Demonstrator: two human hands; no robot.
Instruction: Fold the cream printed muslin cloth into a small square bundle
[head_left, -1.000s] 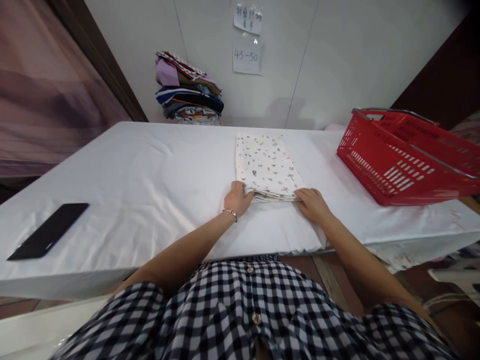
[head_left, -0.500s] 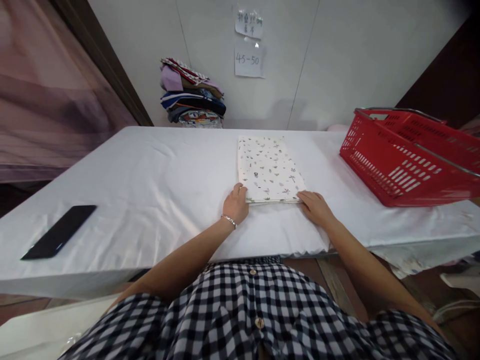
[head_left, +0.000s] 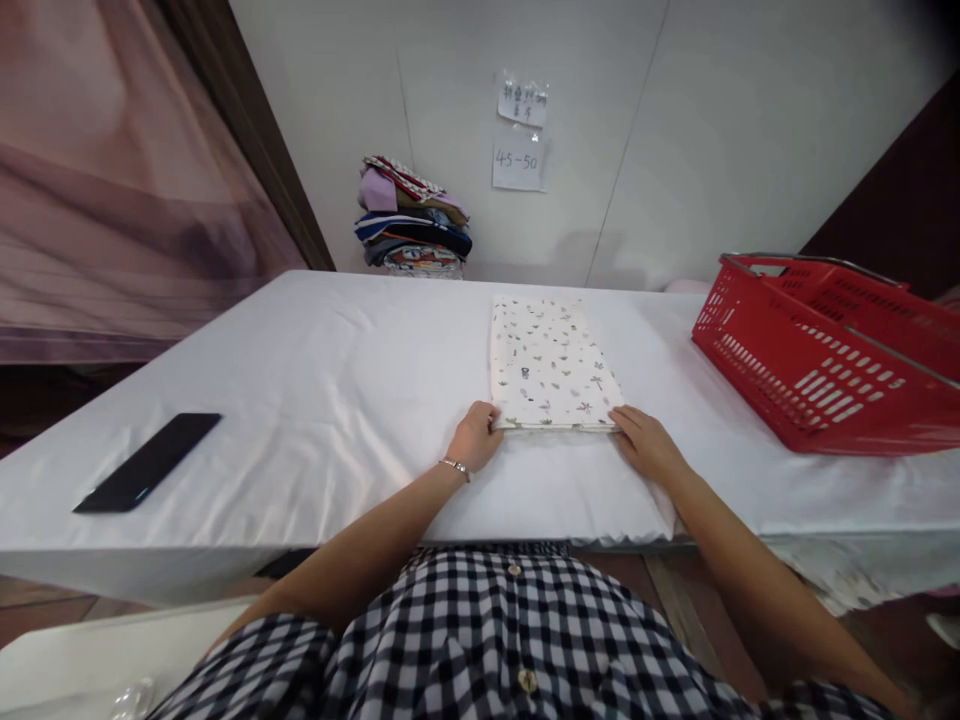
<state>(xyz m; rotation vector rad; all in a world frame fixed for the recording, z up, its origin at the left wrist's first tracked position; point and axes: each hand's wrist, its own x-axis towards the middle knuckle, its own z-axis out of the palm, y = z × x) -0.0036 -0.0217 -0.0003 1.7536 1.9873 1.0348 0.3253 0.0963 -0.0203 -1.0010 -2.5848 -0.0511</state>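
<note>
A folded white cloth (head_left: 551, 365) with small printed palms and leaves lies flat on the white-covered table. Its near edge shows several stacked layers. At the near left corner my left hand (head_left: 475, 438), with a bracelet on the wrist, is closed, thumb and fingers pinching the layers. My right hand (head_left: 651, 446) grips the near right corner, fingertips on the cloth's edge and thumb hidden beneath.
To the right stands a red plastic basket (head_left: 817, 370) with metal handles. A black flat phone-like slab (head_left: 150, 462) lies at the left on the white tablecloth (head_left: 300, 400). Behind the table is a stack of folded fabrics (head_left: 416, 225) against the wall. Paper signs (head_left: 519, 160) hang there.
The whole view has shifted, so the table and cloth sit lower and slightly to the right. Both hands stay at the same near corners of the cloth.
</note>
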